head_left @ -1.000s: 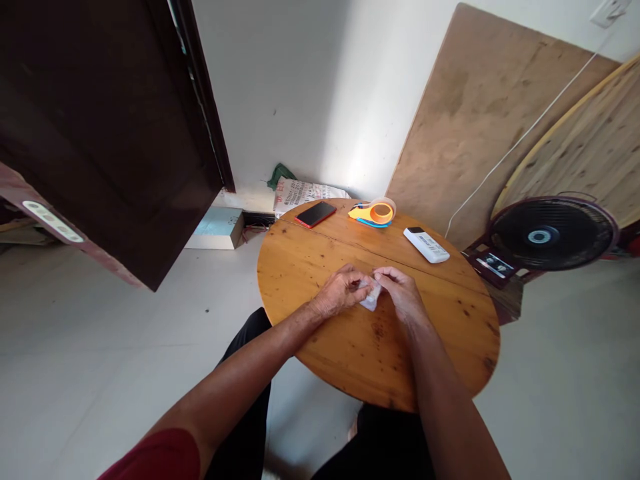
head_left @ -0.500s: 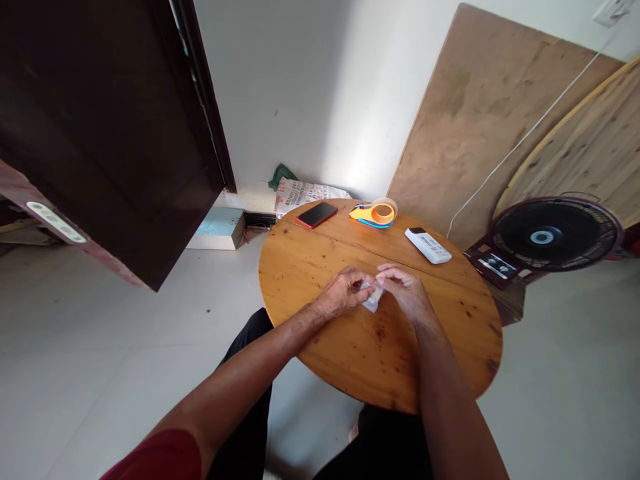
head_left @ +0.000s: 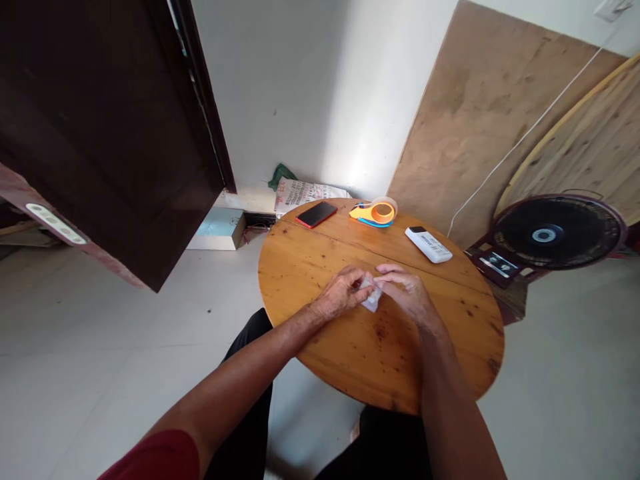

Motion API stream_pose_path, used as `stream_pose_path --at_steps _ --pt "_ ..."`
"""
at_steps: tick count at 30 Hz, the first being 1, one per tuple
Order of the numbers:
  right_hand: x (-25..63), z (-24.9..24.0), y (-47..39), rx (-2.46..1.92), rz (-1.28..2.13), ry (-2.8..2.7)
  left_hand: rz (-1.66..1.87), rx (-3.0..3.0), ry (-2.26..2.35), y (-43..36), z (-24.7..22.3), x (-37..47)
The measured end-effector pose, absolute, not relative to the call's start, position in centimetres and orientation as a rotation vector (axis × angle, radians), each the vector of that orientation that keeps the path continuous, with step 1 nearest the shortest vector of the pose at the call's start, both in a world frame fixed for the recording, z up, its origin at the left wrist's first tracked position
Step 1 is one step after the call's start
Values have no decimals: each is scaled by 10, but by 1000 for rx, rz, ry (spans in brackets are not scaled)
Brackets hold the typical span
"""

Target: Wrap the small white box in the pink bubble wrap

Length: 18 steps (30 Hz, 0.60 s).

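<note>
At the centre of the round, knotty pine tabletop (head_left: 320,267), the left hand (head_left: 341,294) and the right hand (head_left: 409,293) meet over a small, whitish, translucent packet (head_left: 371,299). The fingers of both hands are curled nearly closed and pinch the packet's opposite edges; what is inside cannot be told. At twelve o'clock from the hands lie a red-edged black phone (head_left: 316,214) and an orange tape dispenser with a blue base (head_left: 373,213), and at one o'clock a white remote control (head_left: 429,245), all well apart from the hands. To work the flimsy packet well, the pinches should probably sit close together, near one edge, with the wrists braced low.
</note>
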State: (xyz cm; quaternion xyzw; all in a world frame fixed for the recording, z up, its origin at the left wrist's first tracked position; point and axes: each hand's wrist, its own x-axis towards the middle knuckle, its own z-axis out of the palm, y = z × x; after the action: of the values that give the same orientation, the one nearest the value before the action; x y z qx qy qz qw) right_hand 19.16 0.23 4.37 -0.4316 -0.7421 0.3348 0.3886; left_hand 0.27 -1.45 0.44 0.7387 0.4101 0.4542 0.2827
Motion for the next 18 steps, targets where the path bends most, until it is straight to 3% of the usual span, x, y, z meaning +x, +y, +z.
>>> stream_pose_path --at_steps 9,18 --pt "188 45 2 -1162 777 -1711 1181 2031 1113 -14 7 2" --pt "173 31 5 -1297 1162 -1413 1192 2022 1115 -13 5 2"
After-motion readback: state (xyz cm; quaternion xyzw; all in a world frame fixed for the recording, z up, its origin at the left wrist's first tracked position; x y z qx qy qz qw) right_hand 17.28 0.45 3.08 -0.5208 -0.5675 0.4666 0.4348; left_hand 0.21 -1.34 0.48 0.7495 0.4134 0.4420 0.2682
